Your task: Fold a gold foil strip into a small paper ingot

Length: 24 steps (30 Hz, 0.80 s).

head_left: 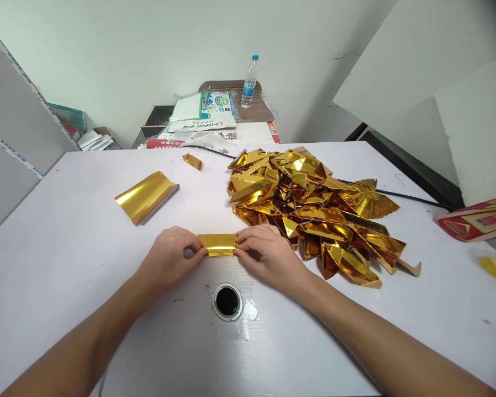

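Between my two hands a strip of gold foil paper (218,244) lies on the white table, with a crease line running along its length. My left hand (174,251) pinches the strip's left end between thumb and fingers. At the right end, my right hand (268,255) grips it the same way. To the upper left rests a stack of gold foil sheets (146,194), slightly curled. A large heap of folded gold foil pieces (301,198) spreads just beyond and right of my right hand. One small folded gold piece (193,161) sits apart, near the far edge.
A round hole with a pale rim (227,301) is in the table (161,342) in front of me. A red and yellow package (475,218) stands at the right. Behind the table are a water bottle (249,82), papers and a black box (157,118). A black cable (413,198) passes behind the heap.
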Each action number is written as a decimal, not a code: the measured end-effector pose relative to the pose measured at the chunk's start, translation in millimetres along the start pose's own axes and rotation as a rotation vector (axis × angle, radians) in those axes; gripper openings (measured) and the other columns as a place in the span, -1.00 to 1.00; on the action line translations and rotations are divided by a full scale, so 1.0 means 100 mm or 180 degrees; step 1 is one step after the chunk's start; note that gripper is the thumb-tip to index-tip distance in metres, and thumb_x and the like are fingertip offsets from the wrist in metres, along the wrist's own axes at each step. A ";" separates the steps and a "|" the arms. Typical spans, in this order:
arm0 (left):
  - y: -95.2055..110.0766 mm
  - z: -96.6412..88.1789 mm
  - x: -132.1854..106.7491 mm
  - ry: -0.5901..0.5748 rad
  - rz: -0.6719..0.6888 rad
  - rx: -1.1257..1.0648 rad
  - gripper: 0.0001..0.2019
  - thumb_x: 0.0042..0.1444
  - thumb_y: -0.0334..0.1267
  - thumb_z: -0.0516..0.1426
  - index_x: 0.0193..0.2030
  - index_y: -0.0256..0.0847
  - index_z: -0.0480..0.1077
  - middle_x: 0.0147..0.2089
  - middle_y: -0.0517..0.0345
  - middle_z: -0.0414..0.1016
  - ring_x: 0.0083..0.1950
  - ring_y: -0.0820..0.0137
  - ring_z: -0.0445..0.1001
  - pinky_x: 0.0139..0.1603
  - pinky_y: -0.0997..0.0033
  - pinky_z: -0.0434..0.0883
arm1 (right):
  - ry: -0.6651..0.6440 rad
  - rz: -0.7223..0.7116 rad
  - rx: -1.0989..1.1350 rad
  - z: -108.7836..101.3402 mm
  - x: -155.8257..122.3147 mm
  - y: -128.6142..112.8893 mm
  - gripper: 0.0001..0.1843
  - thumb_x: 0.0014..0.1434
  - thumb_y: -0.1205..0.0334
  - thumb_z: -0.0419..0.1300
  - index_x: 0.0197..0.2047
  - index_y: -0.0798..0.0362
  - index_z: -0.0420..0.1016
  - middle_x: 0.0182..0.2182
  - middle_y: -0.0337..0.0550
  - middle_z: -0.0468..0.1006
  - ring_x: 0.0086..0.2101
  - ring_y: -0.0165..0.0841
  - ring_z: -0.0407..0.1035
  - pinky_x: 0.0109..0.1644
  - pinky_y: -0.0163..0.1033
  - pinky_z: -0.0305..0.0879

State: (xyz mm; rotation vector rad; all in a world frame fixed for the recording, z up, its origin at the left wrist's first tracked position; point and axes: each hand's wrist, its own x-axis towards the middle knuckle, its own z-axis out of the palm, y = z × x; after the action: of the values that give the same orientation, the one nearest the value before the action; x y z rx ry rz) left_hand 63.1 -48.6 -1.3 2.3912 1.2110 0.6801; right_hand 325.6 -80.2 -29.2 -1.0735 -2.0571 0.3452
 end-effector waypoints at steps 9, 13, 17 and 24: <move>-0.01 0.00 0.00 0.0015 -0.0002 -0.0013 -0.82 0.24 -0.27 0.31 -0.41 -0.11 0.53 -0.28 0.31 0.68 -0.23 0.34 0.60 -0.15 0.27 0.45 | -0.0033 0.0072 -0.0062 0.01 -0.01 -0.01 -0.82 0.35 0.36 0.24 -0.34 0.00 0.49 -0.21 -0.17 0.69 -0.19 -0.25 0.56 0.04 -0.03 0.23; -0.02 0.02 -0.02 0.0029 0.0054 0.0127 -0.82 0.25 -0.28 0.29 -0.40 -0.14 0.49 -0.31 0.27 0.65 -0.25 0.32 0.57 -0.16 0.26 0.44 | -0.0257 -0.0131 -0.0307 -0.01 -0.01 -0.04 -0.78 0.41 0.41 0.17 -0.01 -0.02 0.61 -0.05 -0.12 0.71 -0.05 -0.21 0.53 0.09 0.00 0.18; 0.03 0.04 -0.05 0.0113 0.0302 0.0481 -0.90 0.33 -0.31 0.20 -0.26 -0.15 0.49 -0.23 0.17 0.65 -0.18 0.28 0.57 -0.14 0.23 0.44 | -0.0660 -0.0879 -0.0950 -0.03 -0.02 -0.07 -0.56 0.39 0.52 0.18 0.18 -0.12 0.60 0.13 -0.19 0.67 0.19 -0.05 0.40 0.14 0.07 0.11; 0.21 -0.01 -0.11 -0.0225 0.1355 0.0891 -0.66 0.23 -0.51 0.09 0.03 -0.15 0.58 -0.01 0.08 0.70 0.11 0.15 0.58 0.13 0.09 0.49 | -0.0807 -0.0787 -0.1103 -0.02 -0.05 -0.16 -0.56 0.39 0.46 0.19 0.23 -0.11 0.59 0.18 -0.17 0.64 0.20 0.00 0.40 0.16 0.17 0.12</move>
State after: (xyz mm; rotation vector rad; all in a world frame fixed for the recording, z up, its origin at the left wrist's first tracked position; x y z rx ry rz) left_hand 70.5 -69.1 8.5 2.9223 0.8158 0.5673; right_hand 319.3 -93.9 -21.4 -0.9951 -2.5110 -0.0043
